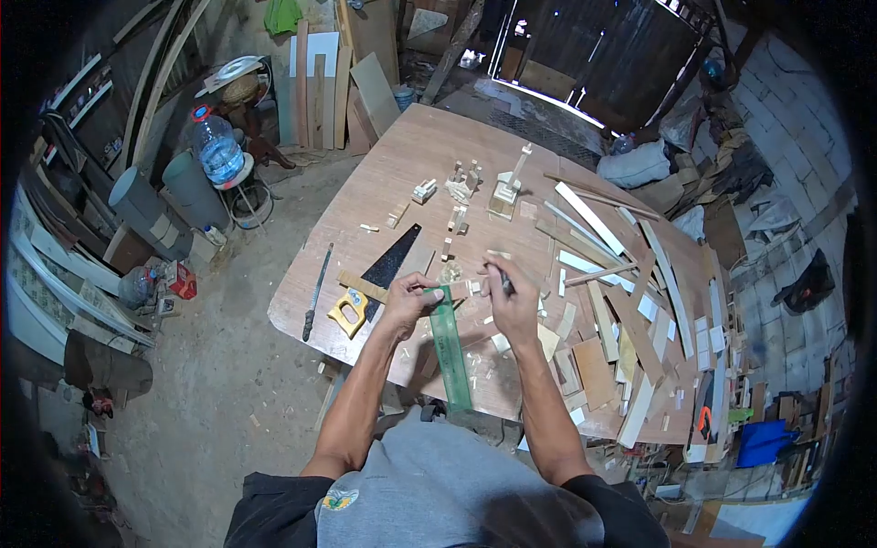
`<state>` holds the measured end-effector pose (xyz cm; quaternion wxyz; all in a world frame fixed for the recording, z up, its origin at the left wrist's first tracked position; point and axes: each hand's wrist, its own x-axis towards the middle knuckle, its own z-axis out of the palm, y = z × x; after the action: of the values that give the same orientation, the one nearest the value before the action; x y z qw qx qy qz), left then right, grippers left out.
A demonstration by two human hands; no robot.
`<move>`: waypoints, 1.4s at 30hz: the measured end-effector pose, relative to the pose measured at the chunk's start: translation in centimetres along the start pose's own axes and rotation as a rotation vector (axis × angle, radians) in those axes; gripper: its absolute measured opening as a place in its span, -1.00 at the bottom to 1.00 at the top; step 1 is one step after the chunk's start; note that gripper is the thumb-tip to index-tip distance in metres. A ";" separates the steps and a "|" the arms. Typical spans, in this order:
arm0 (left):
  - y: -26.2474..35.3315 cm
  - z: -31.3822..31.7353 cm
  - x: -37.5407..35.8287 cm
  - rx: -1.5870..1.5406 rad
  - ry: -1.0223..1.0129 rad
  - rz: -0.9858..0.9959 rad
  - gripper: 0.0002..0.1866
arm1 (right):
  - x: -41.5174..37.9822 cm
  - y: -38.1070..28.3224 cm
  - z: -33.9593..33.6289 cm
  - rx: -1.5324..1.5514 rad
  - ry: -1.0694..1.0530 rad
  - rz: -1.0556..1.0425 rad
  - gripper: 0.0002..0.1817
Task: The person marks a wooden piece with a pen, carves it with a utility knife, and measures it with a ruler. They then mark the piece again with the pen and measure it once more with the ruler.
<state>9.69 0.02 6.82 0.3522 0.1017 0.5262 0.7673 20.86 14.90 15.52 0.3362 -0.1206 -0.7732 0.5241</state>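
At the table's near edge, my left hand (410, 302) pinches the top end of a translucent green ruler (450, 358) together with a small wooden piece (459, 289). The ruler slants down toward my body and reaches past the table edge. My right hand (513, 301) is closed around a slim dark tool (505, 277), perhaps a pen; its tip is hard to make out. That hand is close to the right end of the wooden piece. A handsaw (349, 311) with a yellow handle lies left of my left hand.
On the wooden table (402, 173) stand a small wooden tower model (505, 194) and several little block assemblies (462, 181). A long thin file-like tool (320, 288) lies at the left. Wood strips (630, 329) are heaped on the right. A water bottle (219, 151) stands on a stool.
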 end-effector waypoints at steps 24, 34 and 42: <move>-0.2 -1.7 2.7 -0.323 0.061 0.132 -0.91 | -13.1 4.1 1.5 -0.534 -0.183 -0.118 -0.35; 0.7 -0.9 2.1 -0.274 -0.037 0.047 -0.66 | -12.0 3.8 0.3 -0.492 -0.131 -0.126 -0.34; 0.7 0.3 1.6 -0.210 0.021 0.083 -0.63 | -10.9 4.5 1.1 -0.547 -0.112 -0.169 -0.33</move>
<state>8.39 1.17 7.19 0.3231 0.0781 0.4421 0.8331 27.52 10.07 6.97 0.2904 -0.1131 -0.9104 0.2721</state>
